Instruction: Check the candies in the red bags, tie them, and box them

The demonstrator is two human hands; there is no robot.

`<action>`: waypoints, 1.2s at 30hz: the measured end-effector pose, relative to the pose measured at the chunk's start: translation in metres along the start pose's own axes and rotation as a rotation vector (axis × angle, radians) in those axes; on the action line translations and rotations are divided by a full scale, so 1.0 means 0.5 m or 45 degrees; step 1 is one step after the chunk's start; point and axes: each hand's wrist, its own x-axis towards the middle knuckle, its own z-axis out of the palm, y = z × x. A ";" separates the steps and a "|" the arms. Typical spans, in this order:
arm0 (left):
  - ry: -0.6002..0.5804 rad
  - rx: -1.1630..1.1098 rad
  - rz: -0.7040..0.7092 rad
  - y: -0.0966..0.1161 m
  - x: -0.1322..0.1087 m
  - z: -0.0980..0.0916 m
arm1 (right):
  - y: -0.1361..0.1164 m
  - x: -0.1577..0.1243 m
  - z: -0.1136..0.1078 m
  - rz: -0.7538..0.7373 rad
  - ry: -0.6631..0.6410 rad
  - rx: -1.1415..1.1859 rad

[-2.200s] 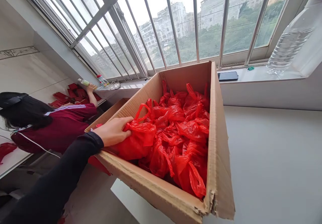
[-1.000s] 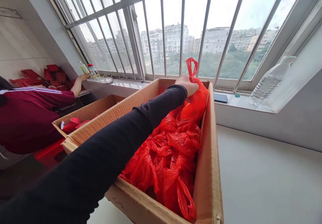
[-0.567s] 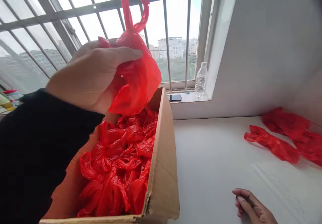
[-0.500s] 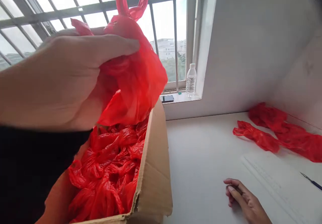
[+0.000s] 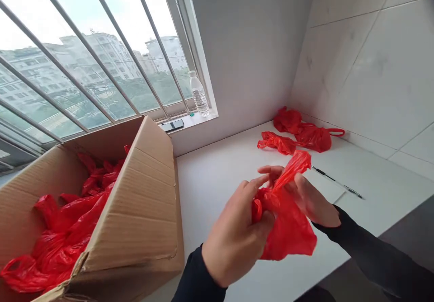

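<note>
A crumpled red plastic bag [image 5: 288, 229] hangs between my two hands above the white table. Fingers of my left hand [image 5: 237, 234] are wrapped round its bunched left part, with the thumb pressed against it. On the other side, my right hand [image 5: 315, 200] is at the bag's upper part, just under a twisted end that sticks up; its fingertips are partly hidden behind the plastic. Several more red bags [image 5: 73, 220] fill the open cardboard box [image 5: 145, 202] at the left.
Red bags [image 5: 313, 137] lie at the table's back right corner, near a pen [image 5: 335, 182] and paper. On the windowsill stand a clear bottle [image 5: 200, 96] and a phone [image 5: 172, 125]. The white table [image 5: 203, 175] meets the wall behind.
The view has turned right. My left hand has brought the red bag from above the box to over the table, where my right hand now meets it.
</note>
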 end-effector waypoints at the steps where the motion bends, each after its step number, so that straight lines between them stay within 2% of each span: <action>1: -0.019 0.054 -0.008 -0.019 0.001 0.011 | 0.000 -0.004 -0.002 -0.014 -0.043 -0.054; 3: -0.060 0.119 -0.002 -0.050 -0.002 0.023 | 0.010 -0.009 -0.005 -0.024 -0.044 -0.163; 6: -0.026 0.194 0.014 -0.090 -0.012 0.026 | 0.039 -0.008 -0.009 -0.011 0.075 -0.297; 11: 0.378 0.518 -0.109 -0.164 -0.027 0.023 | 0.083 -0.002 -0.017 0.030 0.169 -0.440; 17: 0.623 0.626 -0.242 -0.273 -0.054 0.020 | 0.133 -0.012 -0.037 0.052 0.240 -0.675; 19: 0.693 0.601 -0.261 -0.290 -0.062 0.023 | 0.150 -0.015 -0.040 0.093 0.273 -0.683; 22: 0.782 0.521 -0.226 -0.285 -0.064 0.041 | 0.162 -0.016 -0.032 0.158 0.245 -0.634; 24: 0.762 0.452 -0.120 -0.273 -0.056 0.064 | 0.161 -0.016 -0.017 0.179 0.229 -0.568; 25: 0.705 0.437 -0.042 -0.270 -0.049 0.078 | 0.160 -0.016 -0.008 0.178 0.217 -0.535; 27: 0.514 0.510 0.124 -0.277 -0.034 0.105 | 0.160 -0.019 0.012 0.144 0.181 -0.503; 29: 0.356 0.649 0.215 -0.299 -0.021 0.129 | 0.170 -0.025 0.030 0.067 0.121 -0.558; 33: 0.316 0.762 0.174 -0.358 -0.014 0.161 | 0.219 -0.040 0.047 -0.093 -0.031 -0.827; 36: 0.301 0.794 0.156 -0.380 -0.020 0.176 | 0.260 -0.049 0.045 -0.184 -0.079 -1.039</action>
